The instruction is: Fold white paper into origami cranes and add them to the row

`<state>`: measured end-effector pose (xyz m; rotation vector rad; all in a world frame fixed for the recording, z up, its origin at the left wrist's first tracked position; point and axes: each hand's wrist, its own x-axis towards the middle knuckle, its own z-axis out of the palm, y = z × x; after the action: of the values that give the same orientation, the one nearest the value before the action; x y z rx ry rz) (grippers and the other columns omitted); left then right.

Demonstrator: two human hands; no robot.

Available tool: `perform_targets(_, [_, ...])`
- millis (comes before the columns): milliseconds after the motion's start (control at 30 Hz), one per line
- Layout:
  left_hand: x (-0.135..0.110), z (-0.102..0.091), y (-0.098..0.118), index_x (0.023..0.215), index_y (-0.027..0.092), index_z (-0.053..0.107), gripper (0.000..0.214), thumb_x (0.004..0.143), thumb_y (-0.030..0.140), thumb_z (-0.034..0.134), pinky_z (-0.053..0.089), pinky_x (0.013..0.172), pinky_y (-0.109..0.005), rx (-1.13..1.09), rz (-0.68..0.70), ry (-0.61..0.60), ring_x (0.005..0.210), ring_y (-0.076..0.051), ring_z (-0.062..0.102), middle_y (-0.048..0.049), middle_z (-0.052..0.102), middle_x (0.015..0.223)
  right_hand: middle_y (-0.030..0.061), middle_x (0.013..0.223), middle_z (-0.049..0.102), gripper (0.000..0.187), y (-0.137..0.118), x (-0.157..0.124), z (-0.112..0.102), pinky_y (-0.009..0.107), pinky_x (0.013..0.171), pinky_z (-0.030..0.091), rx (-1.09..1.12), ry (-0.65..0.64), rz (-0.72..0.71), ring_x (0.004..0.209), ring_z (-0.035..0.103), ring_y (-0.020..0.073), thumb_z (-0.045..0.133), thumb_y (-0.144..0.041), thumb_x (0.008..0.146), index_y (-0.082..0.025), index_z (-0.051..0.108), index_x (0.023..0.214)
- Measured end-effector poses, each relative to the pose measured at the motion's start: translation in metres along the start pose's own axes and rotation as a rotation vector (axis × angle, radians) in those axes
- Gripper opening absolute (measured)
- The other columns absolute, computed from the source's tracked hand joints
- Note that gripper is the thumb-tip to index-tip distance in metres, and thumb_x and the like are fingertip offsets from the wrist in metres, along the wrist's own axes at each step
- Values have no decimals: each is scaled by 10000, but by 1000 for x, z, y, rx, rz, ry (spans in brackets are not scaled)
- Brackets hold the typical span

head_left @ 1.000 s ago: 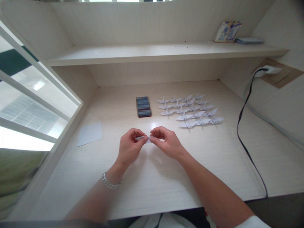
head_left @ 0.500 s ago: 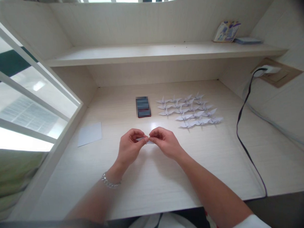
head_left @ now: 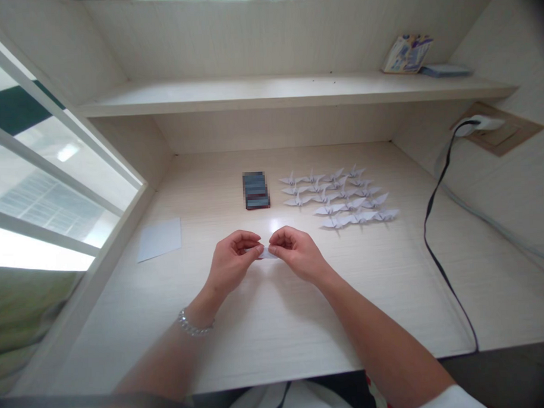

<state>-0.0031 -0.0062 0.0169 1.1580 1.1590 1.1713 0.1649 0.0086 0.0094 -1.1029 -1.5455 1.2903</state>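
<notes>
**Tight pinch on a folded paper [head_left: 265, 253]**

The folded paper sits between the left hand [head_left: 233, 262] and right hand [head_left: 298, 255], above the tabletop [head_left: 276, 329]. Both sets of fingers [head_left: 251, 243] are curled nearly shut, pinching its ends. A hard pull could tear it; a slip could drop it near the paper cranes [head_left: 330, 210] just beyond. No clear container shows: a blurred stack [head_left: 256, 191] could be a box, contents hidden. The shelf [head_left: 272, 92] holds a booklet [head_left: 407, 54].

Paper cranes [head_left: 338, 197] ahead right, dark stack [head_left: 256, 191] ahead, cable [head_left: 426, 234] farther right
</notes>
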Motion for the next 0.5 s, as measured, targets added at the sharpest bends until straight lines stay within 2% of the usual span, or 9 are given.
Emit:
perform_targets(167, [1, -1, -2, 856, 122, 612, 234, 662, 195, 722, 552, 651, -272, 25, 2, 1, 692, -141, 637, -31, 665, 735, 26, 799, 634, 154, 1, 1, 2, 271, 672, 482, 45, -22, 36, 731, 600, 141, 596, -174, 724, -178, 592, 878])
perform_targets(300, [0, -2, -1, 869, 122, 617, 216, 688, 210, 695, 556, 658, -307, 12, -40, -39, 708, -158, 640, -45, 669, 751, 19, 780, 629, 132, 0, 1, 3, 260, 645, 482, 39, -3, 30, 702, 600, 134, 605, -160, 708, -174, 587, 838])
perform_targets(500, [1, -5, -6, 827, 138, 638, 169, 688, 219, 689, 519, 699, -276, 185, 22, -94, 723, -150, 632, -50, 676, 782, 10, 752, 628, 75, -7, -4, 2, 266, 692, 478, -140, -7, -102, 714, 592, 130, 581, -140, 723, -177, 596, 787])
